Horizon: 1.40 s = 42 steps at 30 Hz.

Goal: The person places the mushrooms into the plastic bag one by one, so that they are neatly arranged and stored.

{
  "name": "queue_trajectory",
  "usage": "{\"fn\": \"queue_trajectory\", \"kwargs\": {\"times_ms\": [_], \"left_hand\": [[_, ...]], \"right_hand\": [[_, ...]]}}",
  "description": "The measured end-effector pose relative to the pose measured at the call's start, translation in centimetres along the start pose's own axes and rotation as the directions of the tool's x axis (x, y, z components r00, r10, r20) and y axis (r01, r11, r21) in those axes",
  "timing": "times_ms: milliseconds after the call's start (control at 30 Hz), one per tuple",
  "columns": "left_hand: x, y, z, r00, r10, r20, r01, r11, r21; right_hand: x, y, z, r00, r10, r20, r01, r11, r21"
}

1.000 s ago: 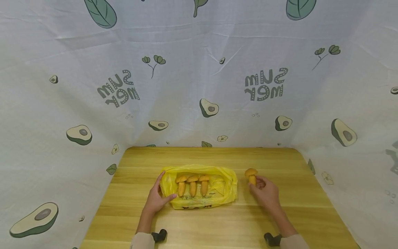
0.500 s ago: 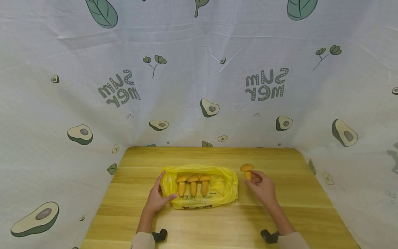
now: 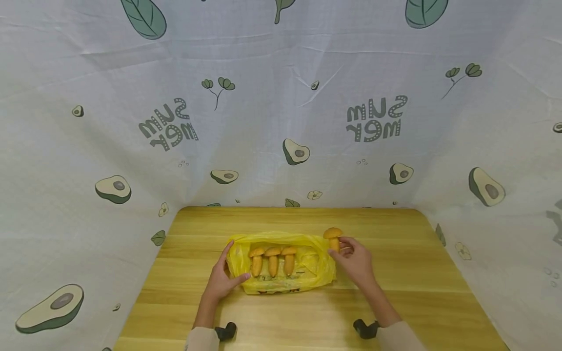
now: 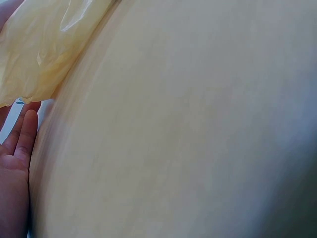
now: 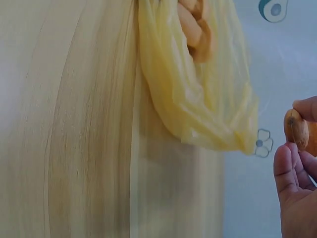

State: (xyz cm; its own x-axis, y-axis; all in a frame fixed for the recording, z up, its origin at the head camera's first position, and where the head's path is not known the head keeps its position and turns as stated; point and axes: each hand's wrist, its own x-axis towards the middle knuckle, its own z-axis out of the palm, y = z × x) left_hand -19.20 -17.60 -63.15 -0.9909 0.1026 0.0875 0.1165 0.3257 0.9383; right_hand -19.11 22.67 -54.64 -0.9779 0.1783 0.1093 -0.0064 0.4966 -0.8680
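A yellow plastic bag lies with its mouth spread wide. Three orange-brown mushrooms sit side by side in it, caps toward the far side. My left hand holds the bag's left end, thumb over the near rim and fingers along the left side; the left wrist view catches part of the bag and a few fingers. Between thumb and fingers, my right hand pinches the stem of another mushroom, cap up, by the bag's right rim. The stem end of that mushroom faces the right wrist camera.
The wooden table has rounded far corners. A white cloth printed with avocados and leaves hangs behind it and on both sides. Black wrist mounts show below each hand.
My right hand has moved left with its mushroom, from the table's right side to the bag's right rim. The left hand and the bag stay nearly still.
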Motion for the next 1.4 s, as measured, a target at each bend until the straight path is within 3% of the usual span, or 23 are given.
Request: {"fn": "queue_trajectory", "kwargs": {"times_ms": [367,667,1167,1400], "left_hand": [[0.0,0.1,0.0,1.0,0.003,-0.003,-0.003,1.0,0.008],[0.1,-0.1,-0.1,1.0,-0.013,-0.006,0.013,1.0,0.001],[0.1,-0.3,0.0,1.0,-0.002,-0.009,0.002,1.0,-0.01],[0.2,-0.4,0.0,1.0,-0.001,-0.006,0.001,1.0,-0.005]], "right_hand": [[-0.1,-0.5,2.7,0.999,-0.029,0.022,0.029,0.999,0.023],[-0.6,-0.4,4.4,0.997,0.004,0.078,-0.005,1.0,0.009],[-0.8,1.0,7.1,0.995,0.007,0.1,-0.008,1.0,0.012],[-0.8,1.3,8.1,0.996,0.005,0.093,0.002,0.997,-0.074]]}}
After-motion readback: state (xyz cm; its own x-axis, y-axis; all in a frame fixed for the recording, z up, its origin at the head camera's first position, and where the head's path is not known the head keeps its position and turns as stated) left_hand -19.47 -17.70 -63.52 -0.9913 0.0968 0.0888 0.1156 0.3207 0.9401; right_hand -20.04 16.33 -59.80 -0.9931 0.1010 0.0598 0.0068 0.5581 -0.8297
